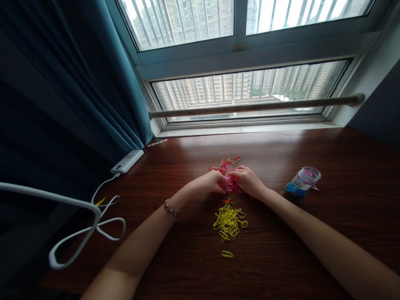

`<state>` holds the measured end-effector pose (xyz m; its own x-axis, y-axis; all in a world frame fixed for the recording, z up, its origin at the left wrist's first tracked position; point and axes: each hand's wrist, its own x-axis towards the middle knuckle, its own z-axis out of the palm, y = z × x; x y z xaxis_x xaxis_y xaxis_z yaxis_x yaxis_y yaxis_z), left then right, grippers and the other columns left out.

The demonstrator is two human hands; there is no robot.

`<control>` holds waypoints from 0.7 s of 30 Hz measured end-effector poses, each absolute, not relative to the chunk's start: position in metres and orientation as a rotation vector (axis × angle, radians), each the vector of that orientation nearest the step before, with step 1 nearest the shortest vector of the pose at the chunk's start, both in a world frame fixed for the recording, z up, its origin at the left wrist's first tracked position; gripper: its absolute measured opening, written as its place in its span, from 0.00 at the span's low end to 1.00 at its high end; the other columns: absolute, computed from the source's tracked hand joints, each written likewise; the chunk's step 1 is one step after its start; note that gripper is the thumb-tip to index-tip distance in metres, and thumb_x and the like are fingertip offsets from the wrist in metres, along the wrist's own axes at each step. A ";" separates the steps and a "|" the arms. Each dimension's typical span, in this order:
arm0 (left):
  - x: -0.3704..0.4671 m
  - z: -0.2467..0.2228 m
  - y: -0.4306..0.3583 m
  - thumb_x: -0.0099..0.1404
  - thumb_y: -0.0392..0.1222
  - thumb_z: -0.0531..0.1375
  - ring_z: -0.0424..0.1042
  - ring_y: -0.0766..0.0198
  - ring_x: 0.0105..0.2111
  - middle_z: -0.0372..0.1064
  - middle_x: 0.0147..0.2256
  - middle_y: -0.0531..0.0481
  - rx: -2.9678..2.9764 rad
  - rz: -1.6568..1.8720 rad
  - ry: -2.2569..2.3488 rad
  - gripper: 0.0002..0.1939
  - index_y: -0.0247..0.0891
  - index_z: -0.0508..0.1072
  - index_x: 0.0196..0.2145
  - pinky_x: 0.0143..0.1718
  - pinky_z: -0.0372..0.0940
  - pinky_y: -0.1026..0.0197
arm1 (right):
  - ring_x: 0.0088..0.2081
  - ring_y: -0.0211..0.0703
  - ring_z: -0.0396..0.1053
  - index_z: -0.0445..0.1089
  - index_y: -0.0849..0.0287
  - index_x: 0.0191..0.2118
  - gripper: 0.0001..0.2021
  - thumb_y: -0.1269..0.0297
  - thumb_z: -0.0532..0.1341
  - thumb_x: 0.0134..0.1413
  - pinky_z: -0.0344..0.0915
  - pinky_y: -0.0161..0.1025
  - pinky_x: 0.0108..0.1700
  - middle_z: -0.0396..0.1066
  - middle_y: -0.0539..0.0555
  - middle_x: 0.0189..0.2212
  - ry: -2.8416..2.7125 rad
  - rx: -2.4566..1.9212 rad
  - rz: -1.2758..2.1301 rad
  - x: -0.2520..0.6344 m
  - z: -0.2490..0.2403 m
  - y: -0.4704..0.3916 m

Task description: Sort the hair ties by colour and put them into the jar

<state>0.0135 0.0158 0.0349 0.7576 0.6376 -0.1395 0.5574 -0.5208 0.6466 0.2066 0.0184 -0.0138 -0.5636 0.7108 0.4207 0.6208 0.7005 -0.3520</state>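
A pile of pink and red rubber bands (233,186) lies on the dark wooden table, partly hidden under both hands. My left hand (216,181) reaches into its left side with fingers curled down and closed; what they pinch is hidden. From the right, my right hand (246,181) bends its closed fingers over the same pile, and I cannot make out what is in them. Nearer to me is a heap of yellow rubber bands (229,223), with one single yellow band (227,253) apart below it. A few orange bands (226,201) sit between the two piles.
An open clear jar (302,182) with a blue and pink label stands to the right. At the left are a white power strip (127,161), its looped white cable (109,221) and a blue curtain (103,75). A window with a horizontal rail (256,107) is behind the table.
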 end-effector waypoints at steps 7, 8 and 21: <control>0.016 0.034 0.012 0.48 0.40 0.64 0.65 0.69 0.24 0.70 0.25 0.53 2.242 -0.007 0.787 0.09 0.34 0.75 0.28 0.25 0.56 0.69 | 0.35 0.41 0.64 0.70 0.59 0.37 0.11 0.76 0.54 0.50 0.60 0.36 0.38 0.69 0.55 0.32 -2.288 -1.010 0.286 0.206 -0.019 0.021; 0.016 0.034 0.012 0.48 0.40 0.64 0.65 0.69 0.24 0.71 0.25 0.53 2.242 -0.013 0.794 0.08 0.34 0.75 0.28 0.25 0.56 0.69 | 0.33 0.39 0.64 0.70 0.59 0.37 0.12 0.76 0.53 0.50 0.61 0.34 0.36 0.69 0.54 0.31 -2.261 -1.009 0.316 0.207 -0.020 0.022; 0.023 0.041 0.003 0.49 0.32 0.60 0.66 0.70 0.23 0.71 0.23 0.54 2.221 -0.071 0.769 0.05 0.34 0.76 0.27 0.24 0.56 0.70 | 0.46 0.48 0.57 0.73 0.53 0.33 0.09 0.72 0.57 0.49 0.55 0.45 0.47 0.71 0.51 0.39 -2.307 -1.023 0.175 0.210 -0.021 0.022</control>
